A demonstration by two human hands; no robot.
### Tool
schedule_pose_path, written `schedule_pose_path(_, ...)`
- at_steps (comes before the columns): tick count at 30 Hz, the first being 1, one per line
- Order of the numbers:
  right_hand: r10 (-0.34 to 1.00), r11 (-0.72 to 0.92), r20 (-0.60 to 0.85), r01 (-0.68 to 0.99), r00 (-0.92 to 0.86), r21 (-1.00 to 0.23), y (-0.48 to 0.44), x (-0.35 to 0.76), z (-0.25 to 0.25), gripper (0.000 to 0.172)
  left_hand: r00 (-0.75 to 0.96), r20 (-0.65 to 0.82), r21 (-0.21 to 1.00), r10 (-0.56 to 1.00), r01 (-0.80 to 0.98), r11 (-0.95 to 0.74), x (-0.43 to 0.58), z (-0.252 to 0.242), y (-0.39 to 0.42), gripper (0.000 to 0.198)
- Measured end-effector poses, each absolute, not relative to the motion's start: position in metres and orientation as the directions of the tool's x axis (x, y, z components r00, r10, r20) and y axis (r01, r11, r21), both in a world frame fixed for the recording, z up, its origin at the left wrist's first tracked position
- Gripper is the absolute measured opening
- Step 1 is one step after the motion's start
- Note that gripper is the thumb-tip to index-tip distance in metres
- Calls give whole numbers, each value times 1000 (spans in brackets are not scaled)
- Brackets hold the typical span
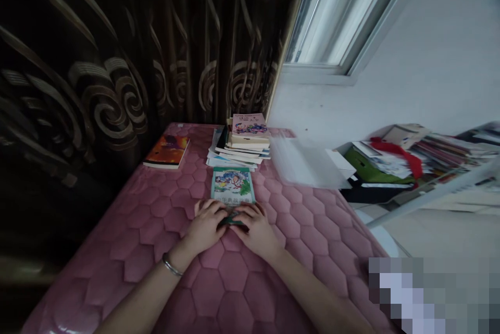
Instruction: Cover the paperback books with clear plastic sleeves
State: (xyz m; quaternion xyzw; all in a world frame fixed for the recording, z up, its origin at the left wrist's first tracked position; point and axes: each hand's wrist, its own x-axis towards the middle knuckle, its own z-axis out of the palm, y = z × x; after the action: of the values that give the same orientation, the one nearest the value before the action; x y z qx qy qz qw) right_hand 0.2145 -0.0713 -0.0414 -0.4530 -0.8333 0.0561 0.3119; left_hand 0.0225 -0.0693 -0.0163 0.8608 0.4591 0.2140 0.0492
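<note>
A green-bordered book (233, 186) with a colourful illustrated cover lies on the pink quilted tabletop in front of me. My left hand (208, 223) is on its near left corner, fingers bent over the cover and thumb at the near edge. On the near right corner my right hand (254, 225) holds it in the same way. Both hands hide the lower part of the cover. Just beyond the book stands a stack of books and papers (246, 149), topped by a pink book (250, 124).
An orange-covered book (167, 150) lies at the far left of the pink surface (312, 240). Clear plastic sheeting (308, 162) is at the far right edge. Dark patterned curtains (117, 89) hang on the left. Piled papers and a green holder (363, 164) sit at right.
</note>
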Motion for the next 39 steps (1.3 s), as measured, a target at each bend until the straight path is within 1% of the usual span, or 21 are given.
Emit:
schedule_pose_path(5, 764, 605, 500, 723, -408, -334, -70, 214, -44, 6, 480, 344, 297, 807, 760, -578, 21, -16, -67, 5)
schedule_pose_path(8, 774, 592, 506, 720, -380, -363, -69, 215, -42, 2, 484, 350, 304, 802, 752, -586, 17, -17, -65, 5)
schedule_pose_path(12, 800, 561, 491, 723, -346, -404, -69, 224, -38, 7, 512, 344, 312, 787, 729, -610, 4, -17, -62, 3)
schedule_pose_path(16, 776, 610, 480, 683, -410, -402, -65, 238, -35, 8, 521, 290, 346, 803, 725, -595, -8, -14, -57, 13)
schedule_pose_path(20, 749, 656, 457, 634, -481, -409, -60, 253, -35, 6, 503, 229, 398, 833, 733, -552, -14, -11, -55, 12)
schedule_pose_path(22, 747, 662, 440, 622, -499, -418, -57, 258, -36, 4, 492, 218, 428, 843, 728, -536, -16, -11, -54, 14)
schedule_pose_path(27, 725, 689, 442, 554, -529, -467, -51, 268, -41, 4, 450, 206, 486, 869, 724, -490, -21, -16, -52, 40)
schedule_pose_path(29, 710, 704, 455, 520, -537, -485, -50, 270, -41, 6, 449, 198, 498, 872, 720, -484, -23, -18, -52, 45)
schedule_pose_path(33, 709, 703, 447, 488, -546, -517, -50, 275, -34, 8, 459, 208, 507, 864, 704, -497, -24, -20, -51, 44)
schedule_pose_path(39, 743, 655, 373, 491, -555, -574, -52, 284, -24, 14, 453, 232, 524, 861, 687, -503, -25, -23, -52, 43)
